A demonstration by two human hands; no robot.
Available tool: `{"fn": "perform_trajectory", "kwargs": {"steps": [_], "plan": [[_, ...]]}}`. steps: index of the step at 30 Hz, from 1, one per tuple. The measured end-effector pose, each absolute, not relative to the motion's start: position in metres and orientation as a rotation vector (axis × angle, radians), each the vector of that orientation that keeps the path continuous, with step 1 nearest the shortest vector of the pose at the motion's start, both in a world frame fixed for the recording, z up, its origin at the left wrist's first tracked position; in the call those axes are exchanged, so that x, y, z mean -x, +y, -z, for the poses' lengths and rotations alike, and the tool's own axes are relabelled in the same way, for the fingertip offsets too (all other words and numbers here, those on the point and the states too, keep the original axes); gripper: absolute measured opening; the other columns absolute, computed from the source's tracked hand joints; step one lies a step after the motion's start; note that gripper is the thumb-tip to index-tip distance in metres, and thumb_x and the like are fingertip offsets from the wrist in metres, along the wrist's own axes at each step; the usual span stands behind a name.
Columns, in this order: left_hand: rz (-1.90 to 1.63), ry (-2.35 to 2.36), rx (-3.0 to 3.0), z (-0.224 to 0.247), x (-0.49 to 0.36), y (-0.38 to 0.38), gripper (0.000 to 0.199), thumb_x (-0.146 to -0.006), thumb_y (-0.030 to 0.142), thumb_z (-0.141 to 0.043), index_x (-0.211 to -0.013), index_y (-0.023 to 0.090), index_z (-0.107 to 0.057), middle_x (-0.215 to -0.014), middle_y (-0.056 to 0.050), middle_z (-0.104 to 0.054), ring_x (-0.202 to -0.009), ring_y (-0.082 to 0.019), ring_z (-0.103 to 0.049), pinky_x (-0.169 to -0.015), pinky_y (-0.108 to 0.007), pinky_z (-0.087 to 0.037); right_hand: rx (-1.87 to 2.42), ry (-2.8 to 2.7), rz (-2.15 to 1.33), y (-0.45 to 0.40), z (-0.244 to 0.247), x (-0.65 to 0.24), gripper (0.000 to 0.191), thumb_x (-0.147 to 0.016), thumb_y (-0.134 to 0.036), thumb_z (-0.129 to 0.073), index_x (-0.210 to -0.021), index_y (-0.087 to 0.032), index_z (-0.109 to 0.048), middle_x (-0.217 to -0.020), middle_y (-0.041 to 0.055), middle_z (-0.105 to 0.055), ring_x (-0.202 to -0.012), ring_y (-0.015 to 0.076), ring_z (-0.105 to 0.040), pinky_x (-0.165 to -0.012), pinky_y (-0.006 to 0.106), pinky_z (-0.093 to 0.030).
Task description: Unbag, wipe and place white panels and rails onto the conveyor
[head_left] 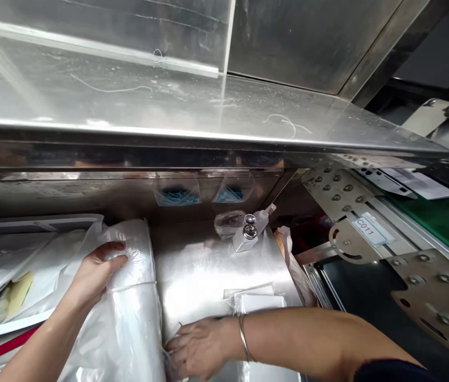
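A bundle of clear plastic wrap or bags point(132, 307), looking rolled or folded, lies lengthwise on the left part of the metal bench. My left hand point(99, 270) is closed on its far end, thumb and forefinger pressed into the plastic. Low in the view, my right hand point(200, 347) reaches across to the bundle's right side, back of the hand up, with a bangle on the wrist. Its fingertips point down beside the plastic and are partly hidden, so their grip is unclear. Flat white pieces in clear sleeves point(262, 302) lie partly under my right forearm.
A metal shelf point(192, 114) overhangs the bench point(192, 254). Two clear pockets point(176, 191) hold blue items. A pump-top bottle point(245, 239) stands at the back. On the left sits a white tray point(13, 318) with bagged items; machine frame plates point(427, 278) border the right.
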State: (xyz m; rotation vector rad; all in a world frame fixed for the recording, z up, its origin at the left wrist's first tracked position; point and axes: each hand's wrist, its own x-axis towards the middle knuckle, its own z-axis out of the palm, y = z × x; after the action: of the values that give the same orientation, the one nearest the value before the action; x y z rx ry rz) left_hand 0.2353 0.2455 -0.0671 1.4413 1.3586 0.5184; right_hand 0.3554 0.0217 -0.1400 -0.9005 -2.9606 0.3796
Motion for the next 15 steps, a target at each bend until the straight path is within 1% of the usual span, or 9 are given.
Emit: {"fn": "perform_trajectory", "kwargs": {"steps": [2,4,5,6,7,9,10,13,15], "plan": [[-0.526,1.352,-1.432,0.07,-0.234,0.247,0.037,-0.053,0.028,-0.063,-0.089,0.023,-0.055,-0.047,0.01,-0.051,-0.036,-0.008,-0.039,-0.033,-0.014,-0.026,1.128,-2.823,-0.482,0.042,0.136,-0.369,0.029,-0.079,-0.017,-0.053,-0.106,-0.019,-0.061,-0.119,0.0009,-0.06,-0.118,0.0163,-0.044,-0.097,0.026,-0.036],[-0.531,1.35,-1.43,0.072,-0.234,0.248,0.037,-0.053,0.028,-0.063,-0.088,0.023,-0.055,-0.047,0.01,-0.05,-0.036,-0.007,-0.039,-0.033,-0.015,-0.025,1.575,-2.521,-0.602,0.083,0.132,-0.396,0.038,-0.08,-0.011,-0.048,-0.117,-0.02,-0.054,-0.127,-0.0001,-0.054,-0.117,0.0118,-0.044,-0.098,0.022,-0.034],[-0.53,1.35,-1.433,0.073,-0.233,0.248,0.036,-0.053,0.028,-0.063,-0.088,0.023,-0.055,-0.047,0.01,-0.049,-0.034,-0.007,-0.037,-0.033,-0.015,-0.024,1.78,-2.355,-0.599,0.106,0.131,-0.413,0.042,-0.083,-0.009,-0.043,-0.124,-0.02,-0.048,-0.13,0.0011,-0.051,-0.117,0.0121,-0.045,-0.097,0.024,-0.036],[-0.532,1.351,-1.438,0.073,-0.233,0.248,0.036,-0.053,0.028,-0.062,-0.088,0.022,-0.055,-0.046,0.011,-0.048,-0.033,-0.006,-0.035,-0.032,-0.015,-0.023,1.91,-2.247,-0.566,0.127,0.13,-0.429,0.043,-0.086,-0.009,-0.037,-0.128,-0.016,-0.043,-0.135,0.0069,-0.046,-0.121,0.0168,-0.041,-0.098,0.031,-0.037],[-0.537,1.353,-1.443,0.073,-0.233,0.248,0.035,-0.053,0.028,-0.062,-0.087,0.022,-0.055,-0.045,0.011,-0.047,-0.032,-0.006,-0.032,-0.032,-0.015,-0.021,2.001,-2.161,-0.549,0.146,0.129,-0.443,0.042,-0.088,-0.013,-0.035,-0.13,-0.016,-0.04,-0.139,0.009,-0.039,-0.126,0.0206,-0.035,-0.098,0.037,-0.036],[-0.547,1.354,-1.452,0.071,-0.233,0.248,0.033,-0.054,0.028,-0.061,-0.086,0.021,-0.055,-0.046,0.011,-0.046,-0.032,-0.005,-0.031,-0.032,-0.015,-0.021,2.091,-2.069,-0.51,0.165,0.128,-0.46,0.043,-0.09,-0.016,-0.032,-0.133,-0.016,-0.036,-0.143,0.0103,-0.032,-0.131,0.0258,-0.026,-0.099,0.044,-0.035],[-0.55,1.349,-1.455,0.07,-0.233,0.247,0.033,-0.054,0.027,-0.061,-0.086,0.02,-0.054,-0.046,0.011,-0.047,-0.033,-0.005,-0.032,-0.033,-0.015,-0.021,2.104,-2.052,-0.504,0.164,0.128,-0.459,0.043,-0.09,-0.016,-0.032,-0.133,-0.017,-0.036,-0.143,0.0098,-0.031,-0.131,0.0265,-0.025,-0.099,0.044,-0.035],[-0.545,1.326,-1.458,0.066,-0.234,0.243,0.031,-0.057,0.023,-0.061,-0.088,0.019,-0.054,-0.049,0.009,-0.048,-0.036,-0.006,-0.036,-0.035,-0.016,-0.025,2.027,-2.122,-0.523,0.12,0.128,-0.43,0.044,-0.087,-0.009,-0.033,-0.13,-0.017,-0.039,-0.135,0.0113,-0.04,-0.126,0.0255,-0.031,-0.098,0.042,-0.035],[-0.536,1.31,-1.455,0.064,-0.235,0.241,0.029,-0.061,0.02,-0.06,-0.09,0.018,-0.054,-0.051,0.009,-0.048,-0.036,-0.006,-0.036,-0.036,-0.016,-0.026,1.892,-2.245,-0.584,0.073,0.128,-0.403,0.041,-0.087,-0.009,-0.035,-0.126,-0.017,-0.044,-0.128,0.0107,-0.048,-0.121,0.0233,-0.037,-0.098,0.039,-0.035]]}}
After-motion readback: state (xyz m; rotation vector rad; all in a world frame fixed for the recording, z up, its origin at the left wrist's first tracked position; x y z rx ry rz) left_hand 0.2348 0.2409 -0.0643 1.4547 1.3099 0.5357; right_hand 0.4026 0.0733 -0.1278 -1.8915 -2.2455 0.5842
